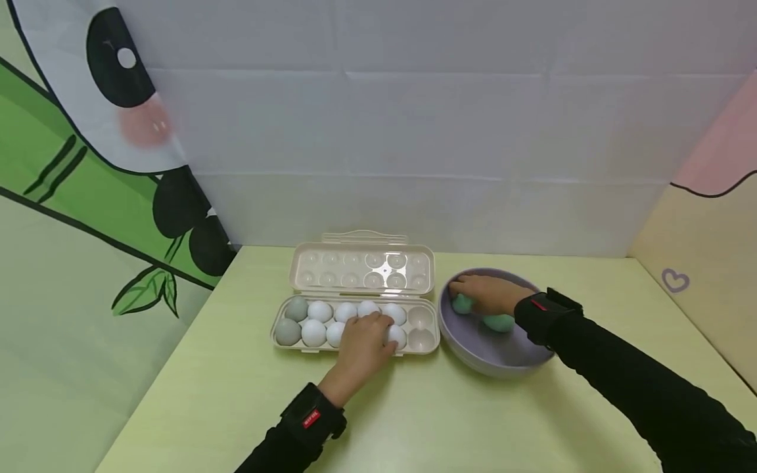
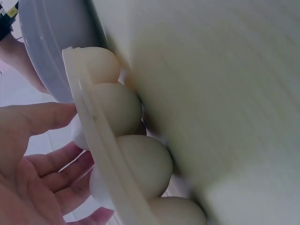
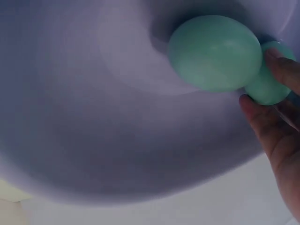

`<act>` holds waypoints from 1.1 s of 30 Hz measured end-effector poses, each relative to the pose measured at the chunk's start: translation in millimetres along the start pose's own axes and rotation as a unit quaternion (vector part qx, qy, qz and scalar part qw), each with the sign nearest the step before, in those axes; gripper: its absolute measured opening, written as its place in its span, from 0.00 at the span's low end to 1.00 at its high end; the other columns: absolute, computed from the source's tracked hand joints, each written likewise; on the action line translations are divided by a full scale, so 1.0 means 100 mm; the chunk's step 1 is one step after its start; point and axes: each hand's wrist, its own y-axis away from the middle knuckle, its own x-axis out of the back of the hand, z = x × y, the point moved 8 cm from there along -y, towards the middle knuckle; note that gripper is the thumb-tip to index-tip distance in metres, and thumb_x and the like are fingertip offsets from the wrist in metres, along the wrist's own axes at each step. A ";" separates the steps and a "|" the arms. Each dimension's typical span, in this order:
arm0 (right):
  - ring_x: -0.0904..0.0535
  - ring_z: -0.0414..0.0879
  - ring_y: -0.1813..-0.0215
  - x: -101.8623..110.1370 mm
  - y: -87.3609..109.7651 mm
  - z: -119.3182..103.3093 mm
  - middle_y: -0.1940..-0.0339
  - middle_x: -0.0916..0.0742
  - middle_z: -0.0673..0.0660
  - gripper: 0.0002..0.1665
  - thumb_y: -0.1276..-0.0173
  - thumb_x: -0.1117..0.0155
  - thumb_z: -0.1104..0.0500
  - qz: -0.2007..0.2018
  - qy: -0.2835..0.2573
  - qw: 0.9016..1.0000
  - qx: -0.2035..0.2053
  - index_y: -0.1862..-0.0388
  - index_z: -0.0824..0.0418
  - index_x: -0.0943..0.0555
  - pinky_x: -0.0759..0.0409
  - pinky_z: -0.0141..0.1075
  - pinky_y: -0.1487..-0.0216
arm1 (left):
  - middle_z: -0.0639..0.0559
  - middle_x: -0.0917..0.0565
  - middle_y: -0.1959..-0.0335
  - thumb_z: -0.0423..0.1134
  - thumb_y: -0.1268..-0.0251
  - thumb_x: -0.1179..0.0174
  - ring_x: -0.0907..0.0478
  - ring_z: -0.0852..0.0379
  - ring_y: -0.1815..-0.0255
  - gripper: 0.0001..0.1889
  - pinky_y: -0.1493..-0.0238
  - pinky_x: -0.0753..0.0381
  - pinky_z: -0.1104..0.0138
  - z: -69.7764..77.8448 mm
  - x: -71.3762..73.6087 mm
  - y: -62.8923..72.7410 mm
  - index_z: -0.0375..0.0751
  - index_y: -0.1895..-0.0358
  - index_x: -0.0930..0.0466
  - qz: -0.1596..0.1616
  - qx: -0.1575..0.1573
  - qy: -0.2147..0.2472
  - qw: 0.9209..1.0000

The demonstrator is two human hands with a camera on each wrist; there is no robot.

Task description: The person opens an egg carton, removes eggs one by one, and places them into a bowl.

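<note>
My left hand [image 1: 365,341] rests over the white eggs [image 1: 313,333] in an egg carton [image 1: 421,340], covering part of the front row. In the left wrist view its thumb [image 2: 47,116] lies at the carton's edge and the other fingers are spread over the eggs. Inside a purple bowl [image 1: 491,355], my right hand [image 1: 487,293] pinches a green egg [image 3: 267,84] between thumb and fingers, near the bowl's left wall. A second green egg [image 3: 214,53] lies right beside it, partly under the hand in the head view.
Two grey eggs [image 1: 288,332] sit at the carton's left end. Its clear lid [image 1: 361,248] is folded back toward the wall. The bowl stands close against the carton's right end on a pale yellow table [image 1: 236,368]. A printed cloth backdrop [image 1: 414,131] rises behind.
</note>
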 end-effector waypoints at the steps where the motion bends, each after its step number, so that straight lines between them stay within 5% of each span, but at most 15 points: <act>1: 0.23 0.54 0.51 -0.01 0.00 0.01 0.56 0.21 0.57 0.21 0.46 0.31 0.73 0.001 -0.001 1.000 -0.002 0.54 0.61 0.25 0.24 0.44 0.49 | 0.48 0.17 0.67 0.40 0.53 0.28 0.19 0.50 0.64 0.15 0.58 0.25 0.54 0.00 -0.01 0.00 0.38 0.61 0.17 -0.002 0.003 0.003 1.000; 8: 0.23 0.54 0.53 -0.01 0.04 0.02 0.58 0.21 0.57 0.23 0.48 0.30 0.74 0.009 -0.004 1.000 -0.001 0.55 0.63 0.26 0.24 0.44 0.52 | 0.49 0.14 0.66 0.39 0.51 0.29 0.18 0.52 0.63 0.15 0.56 0.27 0.53 0.01 -0.06 -0.03 0.40 0.61 0.20 -0.009 0.014 0.022 1.000; 16: 0.24 0.54 0.50 0.03 0.03 0.12 0.55 0.21 0.57 0.22 0.45 0.27 0.65 -0.018 0.012 0.998 -0.060 0.52 0.61 0.25 0.24 0.45 0.49 | 0.46 0.14 0.62 0.35 0.52 0.29 0.18 0.51 0.58 0.18 0.54 0.26 0.50 0.00 -0.04 -0.08 0.37 0.55 0.18 0.010 -0.015 0.026 1.000; 22: 0.25 0.58 0.47 0.22 0.10 0.18 0.50 0.19 0.60 0.25 0.39 0.31 0.58 -0.010 0.031 0.991 -0.127 0.45 0.63 0.26 0.24 0.50 0.52 | 0.45 0.15 0.59 0.30 0.53 0.30 0.19 0.48 0.56 0.16 0.52 0.24 0.55 -0.04 0.11 -0.07 0.35 0.56 0.17 0.058 -0.016 0.105 0.993; 27: 0.25 0.57 0.48 0.46 0.13 0.04 0.51 0.18 0.62 0.24 0.34 0.36 0.57 0.067 0.001 0.992 -0.105 0.43 0.66 0.27 0.25 0.50 0.52 | 0.44 0.16 0.55 0.28 0.51 0.30 0.19 0.48 0.54 0.18 0.51 0.22 0.58 -0.05 0.34 -0.05 0.34 0.53 0.18 0.112 -0.009 0.219 0.969; 33: 0.29 0.52 0.40 0.73 0.10 -0.49 0.42 0.22 0.58 0.27 0.32 0.39 0.51 0.102 -0.116 0.987 -0.045 0.38 0.63 0.29 0.28 0.47 0.43 | 0.40 0.16 0.55 0.22 0.53 0.30 0.17 0.48 0.60 0.19 0.58 0.18 0.60 0.01 0.57 -0.04 0.29 0.53 0.19 0.170 -0.044 0.356 0.918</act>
